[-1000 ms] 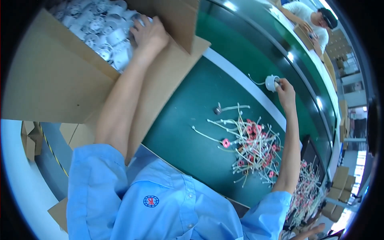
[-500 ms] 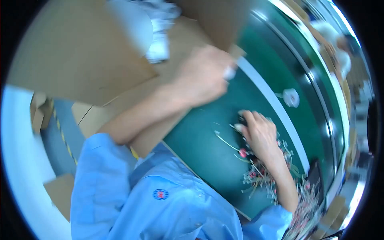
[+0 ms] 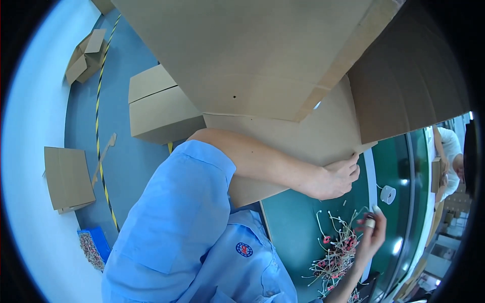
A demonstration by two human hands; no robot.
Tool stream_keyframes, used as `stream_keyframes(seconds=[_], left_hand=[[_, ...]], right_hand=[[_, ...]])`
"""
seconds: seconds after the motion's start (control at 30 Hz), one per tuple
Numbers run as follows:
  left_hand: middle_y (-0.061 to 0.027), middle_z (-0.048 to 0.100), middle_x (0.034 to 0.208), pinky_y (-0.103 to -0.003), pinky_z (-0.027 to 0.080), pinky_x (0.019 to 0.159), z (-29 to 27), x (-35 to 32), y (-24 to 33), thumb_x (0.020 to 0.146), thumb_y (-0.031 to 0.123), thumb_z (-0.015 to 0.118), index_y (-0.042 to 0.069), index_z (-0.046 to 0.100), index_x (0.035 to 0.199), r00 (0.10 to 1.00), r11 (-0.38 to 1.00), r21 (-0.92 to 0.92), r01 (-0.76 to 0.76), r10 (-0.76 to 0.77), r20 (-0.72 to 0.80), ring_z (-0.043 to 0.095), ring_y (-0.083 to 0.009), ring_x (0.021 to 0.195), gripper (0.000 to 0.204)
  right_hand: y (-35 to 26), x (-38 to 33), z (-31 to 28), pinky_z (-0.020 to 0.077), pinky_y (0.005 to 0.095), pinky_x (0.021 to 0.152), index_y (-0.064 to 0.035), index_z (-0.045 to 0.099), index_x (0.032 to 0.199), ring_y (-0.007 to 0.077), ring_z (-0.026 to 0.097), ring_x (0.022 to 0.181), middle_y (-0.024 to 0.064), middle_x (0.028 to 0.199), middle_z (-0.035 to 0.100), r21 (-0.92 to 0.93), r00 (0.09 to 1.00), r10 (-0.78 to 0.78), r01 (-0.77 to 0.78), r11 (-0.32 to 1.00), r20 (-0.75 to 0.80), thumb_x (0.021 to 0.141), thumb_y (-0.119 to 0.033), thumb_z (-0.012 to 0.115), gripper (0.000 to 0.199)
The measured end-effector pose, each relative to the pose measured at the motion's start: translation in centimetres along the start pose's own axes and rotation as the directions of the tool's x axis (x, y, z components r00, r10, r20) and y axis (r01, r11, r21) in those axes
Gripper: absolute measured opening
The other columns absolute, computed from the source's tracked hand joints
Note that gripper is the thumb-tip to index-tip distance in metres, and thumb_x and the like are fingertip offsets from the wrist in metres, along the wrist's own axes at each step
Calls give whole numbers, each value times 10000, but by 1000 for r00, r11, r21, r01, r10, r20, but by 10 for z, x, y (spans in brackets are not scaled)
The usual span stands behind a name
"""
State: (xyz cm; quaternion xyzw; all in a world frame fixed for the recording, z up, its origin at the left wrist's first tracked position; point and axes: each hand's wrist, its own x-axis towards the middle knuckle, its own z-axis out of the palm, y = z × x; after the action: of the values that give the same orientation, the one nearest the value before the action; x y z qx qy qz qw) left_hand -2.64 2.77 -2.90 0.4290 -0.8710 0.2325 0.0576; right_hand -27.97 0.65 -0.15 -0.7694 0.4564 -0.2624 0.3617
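My left arm reaches across a cardboard flap (image 3: 283, 139) of a large open box. My left hand (image 3: 337, 179) is closed at the flap's edge, the thumb side against the cardboard and the other fingers curled largely out of sight. To the right, my right hand (image 3: 373, 235) pinches a small dark-and-red part with a pale wire (image 3: 370, 216), above the table. One of its fingers wears a pale cover. Beside that hand lies a tangled heap of thin white wires with small red parts (image 3: 336, 260).
The green table (image 3: 290, 214) carries a white spool (image 3: 387, 194) near a pale strip. Behind runs a metal rail, with another person (image 3: 449, 161) beyond it. On the floor stand cardboard boxes (image 3: 161, 108) and a blue bin (image 3: 98, 243) of small parts, beside black-and-yellow tape.
The view has swung left, bringing more floor and boxes into sight. The large box now fills the upper middle. My right hand has lifted from the table with a small wired part.
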Motion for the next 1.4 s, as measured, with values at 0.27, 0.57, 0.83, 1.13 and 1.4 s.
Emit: stream_keyframes(seconds=[0.27,0.57,0.83,1.13,1.4], left_hand=[[-87,543,892,-415,354,870,7,20,-5,682,181,693,33,489,966,997,912,-409,-25,53,59,552,-224,875,379],[-111,541,1003,-385,400,875,-9,31,20,662,172,774,49,511,1048,994,583,-812,-31,-70,-89,539,-271,974,484],[-104,530,1076,-387,449,854,-10,25,27,686,112,759,38,493,1133,996,355,-932,78,-77,53,499,-293,1052,525],[-125,535,1063,-380,445,842,-22,20,26,639,162,807,17,466,1059,981,389,-901,193,-50,189,501,-290,1033,560],[-179,540,1082,-396,461,833,-30,12,33,635,161,817,-1,423,1066,934,284,-892,353,-52,353,555,-322,1008,606]], right_hand=[[13,-35,-48,443,207,492,9,505,1203,149,583,710,120,1034,590,476,955,46,104,873,-294,896,-132,577,346],[-9,-59,-49,501,224,466,63,469,1191,199,647,703,227,1029,601,586,905,-112,356,728,-411,882,-147,604,397],[-7,-67,-39,525,252,494,71,475,1156,229,660,721,264,1036,596,687,929,-201,367,627,-312,877,-152,613,383],[-10,-38,-10,541,271,606,59,478,1166,239,647,845,242,1097,577,754,933,-165,356,552,-320,892,-76,571,319],[-18,-20,17,524,262,610,38,482,1157,228,644,830,232,1076,570,596,893,-310,449,666,-326,910,-93,544,286]])
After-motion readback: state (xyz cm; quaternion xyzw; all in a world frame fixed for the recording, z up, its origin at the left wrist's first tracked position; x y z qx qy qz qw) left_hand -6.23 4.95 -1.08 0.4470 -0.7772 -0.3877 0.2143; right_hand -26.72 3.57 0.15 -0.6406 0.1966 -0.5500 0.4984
